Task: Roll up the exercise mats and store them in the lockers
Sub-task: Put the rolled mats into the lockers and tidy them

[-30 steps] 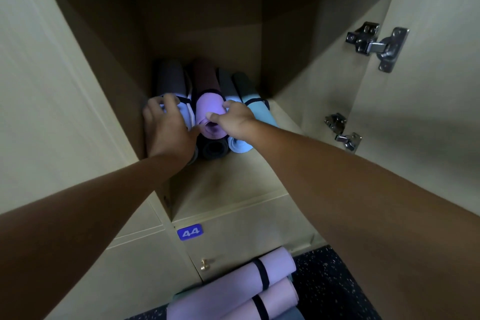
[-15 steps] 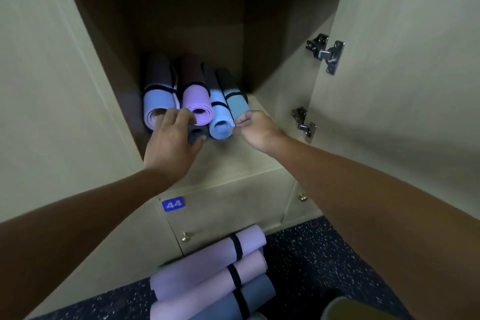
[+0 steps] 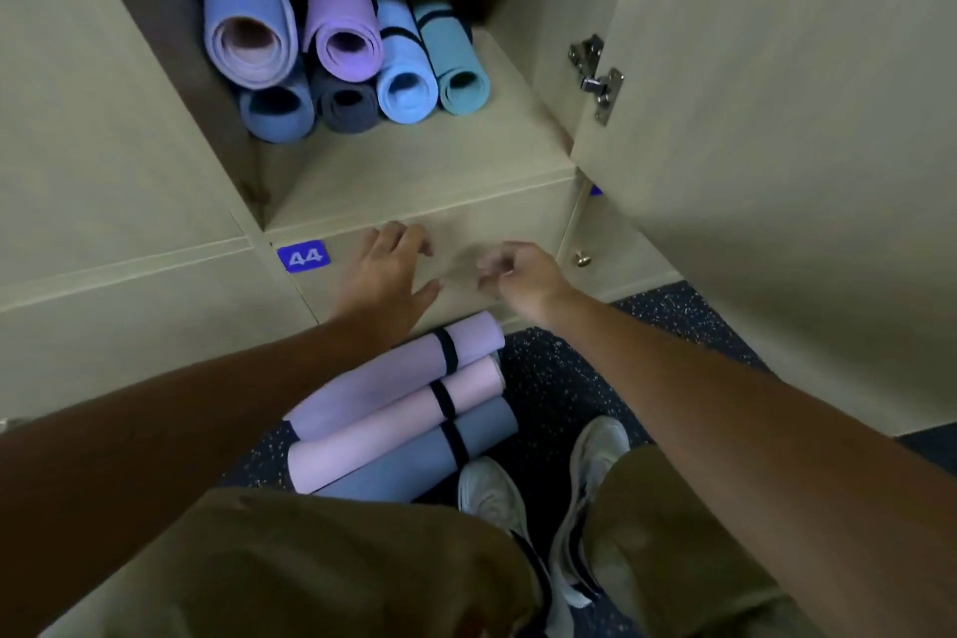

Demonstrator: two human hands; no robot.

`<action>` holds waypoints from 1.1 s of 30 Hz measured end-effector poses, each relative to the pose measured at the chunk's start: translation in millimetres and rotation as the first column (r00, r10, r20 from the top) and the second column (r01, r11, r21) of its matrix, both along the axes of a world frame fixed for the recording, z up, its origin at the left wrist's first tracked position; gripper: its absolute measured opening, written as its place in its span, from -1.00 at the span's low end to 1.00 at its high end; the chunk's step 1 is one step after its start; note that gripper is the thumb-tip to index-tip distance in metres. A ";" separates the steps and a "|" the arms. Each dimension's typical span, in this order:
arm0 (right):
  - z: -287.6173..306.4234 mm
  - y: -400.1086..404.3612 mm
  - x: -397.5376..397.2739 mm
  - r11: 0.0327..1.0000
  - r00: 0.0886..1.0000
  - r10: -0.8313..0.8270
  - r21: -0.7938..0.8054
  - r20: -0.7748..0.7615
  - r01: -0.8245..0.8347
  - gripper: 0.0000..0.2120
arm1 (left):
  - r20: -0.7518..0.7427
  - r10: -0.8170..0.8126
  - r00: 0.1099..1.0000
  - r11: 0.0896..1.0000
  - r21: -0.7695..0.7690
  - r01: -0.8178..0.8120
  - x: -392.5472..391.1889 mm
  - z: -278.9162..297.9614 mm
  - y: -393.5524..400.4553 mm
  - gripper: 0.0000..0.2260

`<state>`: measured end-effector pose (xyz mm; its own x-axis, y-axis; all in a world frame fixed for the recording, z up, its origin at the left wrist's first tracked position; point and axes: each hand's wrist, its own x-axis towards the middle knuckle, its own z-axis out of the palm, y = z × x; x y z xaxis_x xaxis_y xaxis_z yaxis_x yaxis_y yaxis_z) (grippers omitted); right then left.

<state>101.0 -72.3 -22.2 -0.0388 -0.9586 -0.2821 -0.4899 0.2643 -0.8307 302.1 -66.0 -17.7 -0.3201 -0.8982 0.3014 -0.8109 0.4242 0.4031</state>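
Note:
Several rolled mats lie stacked in the open locker [image 3: 414, 161]: a lavender mat [image 3: 248, 26], a purple mat [image 3: 344, 31], a light blue mat [image 3: 406, 83], a teal mat [image 3: 461, 78], and under them a blue mat [image 3: 279, 111] and a dark grey mat [image 3: 349, 106]. On the floor below lie three strapped rolls: a purple roll [image 3: 393, 370], a pink roll [image 3: 383, 422] and a grey-blue roll [image 3: 414, 456]. My left hand [image 3: 391, 269] and my right hand [image 3: 523, 275] hover empty in front of the lower locker door, above the floor rolls, fingers loosely relaxed.
The locker's door [image 3: 777, 145] stands swung open on the right, with metal hinges [image 3: 598, 78]. A blue label 44 [image 3: 303, 257] marks the closed locker below; a small knob [image 3: 582, 258] sits right of it. My shoes [image 3: 518, 497] stand on the dark speckled floor [image 3: 559, 378].
Both hands have let go of the mats in the locker and dropped down out of it. My view has tilted downward toward the rolls on the floor.

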 end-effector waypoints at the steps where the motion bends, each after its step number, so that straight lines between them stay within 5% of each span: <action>1: -20.4 2.4 -3.9 1.000 1.000 -0.006 0.028 -0.005 0.006 -0.81 | 0.015 -0.009 1.000 0.999 0.040 0.008 -4.4 -17.2 -1.2 -0.67; 6: -92.7 9.4 -18.1 0.992 1.000 -0.003 0.128 -0.031 0.007 -0.87 | 0.091 -0.015 0.996 0.981 0.196 -0.003 -15.6 -80.9 -5.3 -0.69; 9: -127.8 9.2 -29.3 0.982 1.000 -0.012 0.189 -0.029 0.017 -0.68 | 0.133 -0.033 0.991 0.963 0.270 -0.004 -20.6 -123.5 -12.7 -0.65; 25: -292.1 2.1 -37.7 0.902 0.996 -0.016 0.428 -0.093 0.054 -0.34 | 0.268 -0.061 0.961 0.906 0.419 -0.059 -44.8 -261.5 -46.5 -0.29; 33: -312.2 -2.2 -27.6 0.887 0.999 -0.050 0.458 -0.014 0.051 -0.69 | 0.368 0.008 0.930 0.915 0.372 -0.155 -53.9 -282.0 -55.4 -0.21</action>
<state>73.4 -74.5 -334.4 -0.0850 -0.7195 -0.6892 -0.4673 0.6397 -0.6102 248.1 -121.5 -299.7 -0.2593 -0.9460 -0.1946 -0.9542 0.2198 0.2030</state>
